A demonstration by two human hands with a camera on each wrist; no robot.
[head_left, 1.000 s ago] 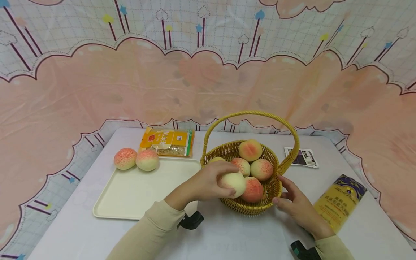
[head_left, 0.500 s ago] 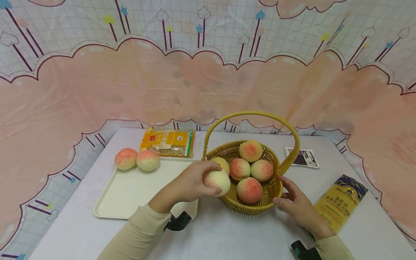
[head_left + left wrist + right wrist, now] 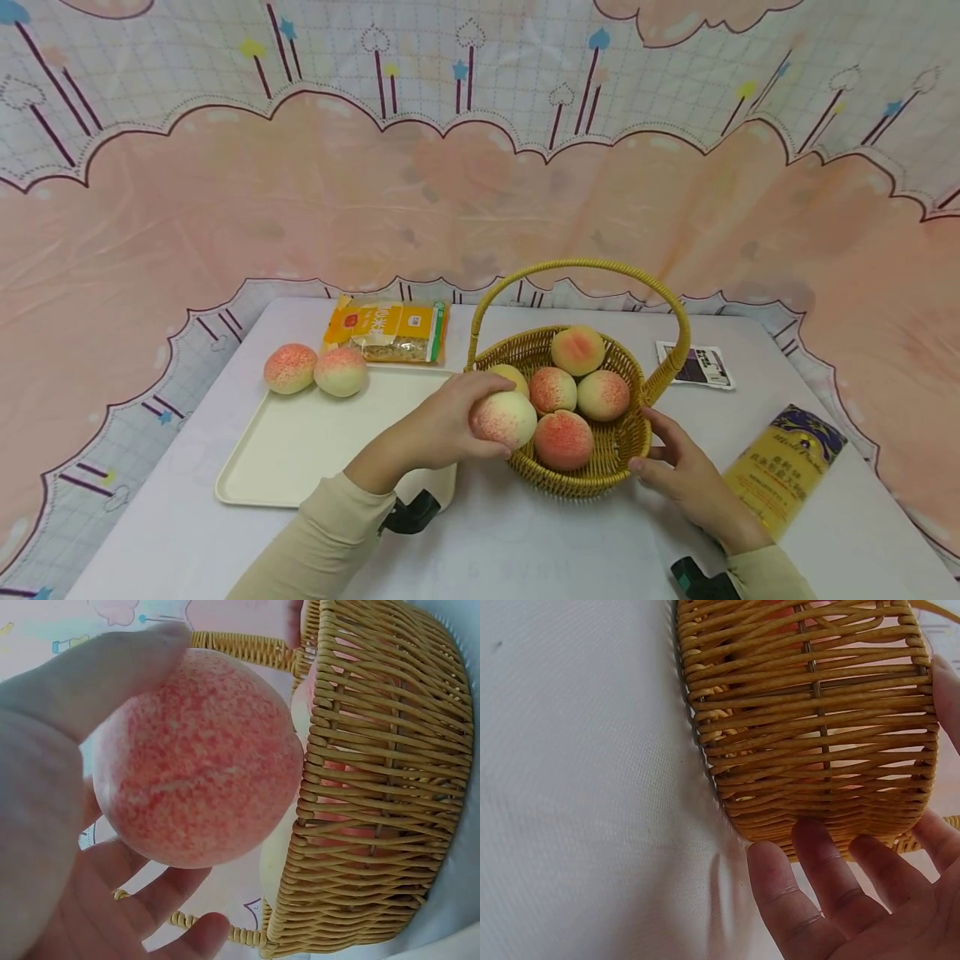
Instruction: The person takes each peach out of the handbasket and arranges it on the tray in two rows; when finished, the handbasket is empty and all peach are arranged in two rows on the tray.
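A pale pink-speckled peach (image 3: 504,420) is held in my left hand (image 3: 450,421), just over the left rim of the basket. In the left wrist view the thumb lies across the top of this peach (image 3: 199,761) and the fingers are bent below it. My right hand (image 3: 690,479) holds the right side of the golden wicker basket (image 3: 558,483), with thumb and fingers against its rim and wall (image 3: 817,742). Inside the basket lie several peaches, including a red one (image 3: 563,440) at the front and a yellowish one (image 3: 510,377) partly hidden behind my left hand.
A cream tray (image 3: 300,454) lies to the left, with two peaches (image 3: 341,372) at its back-left corner. Behind it is an orange food packet (image 3: 386,331). Right of the basket are a small dark-and-white sachet (image 3: 701,367) and a yellow pasta bag (image 3: 787,467). The basket's tall handle (image 3: 577,264) arches above.
My left hand has moved left from over the basket's middle to its left rim, with the peach. The peach has turned. The front red peach has shifted slightly left; my right hand stays put.
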